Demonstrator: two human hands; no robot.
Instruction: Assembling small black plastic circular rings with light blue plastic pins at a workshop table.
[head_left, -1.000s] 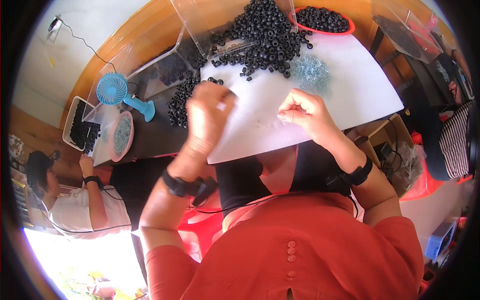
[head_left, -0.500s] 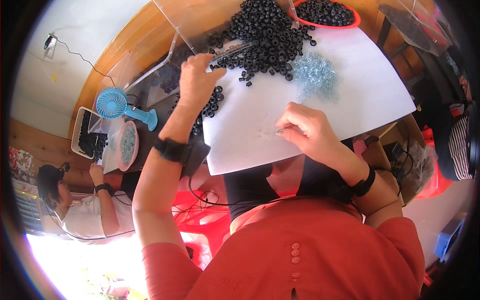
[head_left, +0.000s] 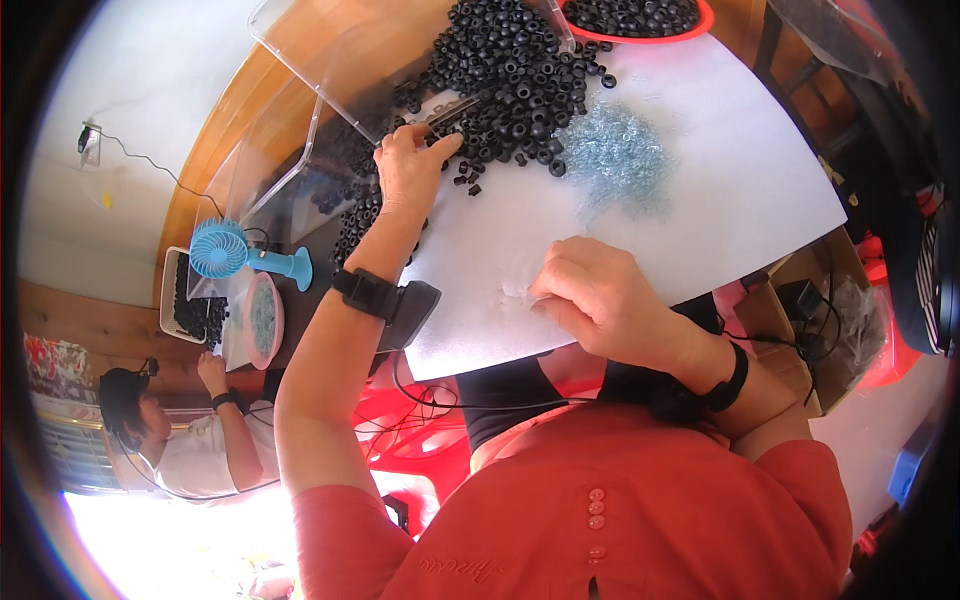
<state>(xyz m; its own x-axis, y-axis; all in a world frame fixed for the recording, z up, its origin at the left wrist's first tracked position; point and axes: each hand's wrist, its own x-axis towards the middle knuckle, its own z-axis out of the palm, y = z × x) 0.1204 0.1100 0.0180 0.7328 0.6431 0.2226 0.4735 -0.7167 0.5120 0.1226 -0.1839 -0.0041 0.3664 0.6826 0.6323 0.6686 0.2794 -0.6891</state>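
My left hand [head_left: 408, 172] reaches to the near left edge of a heap of small black ring-shaped parts [head_left: 515, 75]. Its thumb stands apart from the fingers, beside a narrow shiny strip [head_left: 458, 108] lying among the parts. Low over the white tabletop [head_left: 480, 260], my right hand [head_left: 592, 298] is closed, thumb and fingertips pinched together. What they hold, if anything, is too small to make out; a few faint clear bits lie beside the fingertips. Beyond this hand sits a loose pile of tiny pale-blue clear pieces [head_left: 618, 160].
A red-rimmed bowl [head_left: 665, 38] of black parts stands at the far edge. Clear plastic panels [head_left: 318, 95] rise at the left, near a blue fan [head_left: 220, 248]. A co-worker [head_left: 200, 445] sits at lower left by a pink bowl [head_left: 277, 340]. At right is a cardboard box [head_left: 830, 270].
The whole view has shifted slightly. My left hand has moved a little down and right along the heap's edge. My right hand stays pinched, turned more knuckles-up and nearer me.
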